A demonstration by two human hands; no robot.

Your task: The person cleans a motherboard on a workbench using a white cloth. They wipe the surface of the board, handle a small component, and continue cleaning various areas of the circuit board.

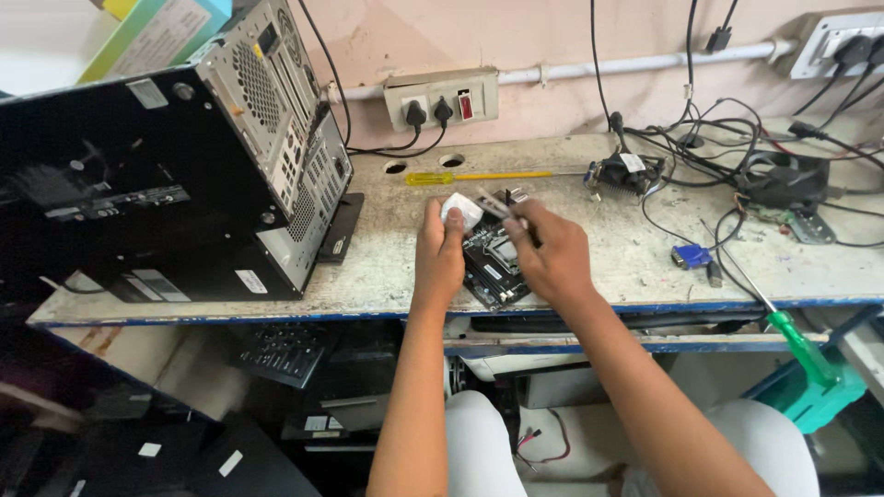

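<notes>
white pad (461, 211) pinched in left hand (439, 253) fingers; right hand (552, 253) fingers grip motherboard (493, 267) (computer case (175, 156) left, yellow screwdriver (479, 176) behind).

Quick count from my feed: two hands (440, 253) (552, 258), one circuit board (493, 267) between them. Two screwdrivers, a yellow one (460, 177) just past the hands and a green one (792, 340) off right. One computer case (184, 166) to the left. One blue plug (691, 256) right of the hands on the bench (387, 267).
</notes>
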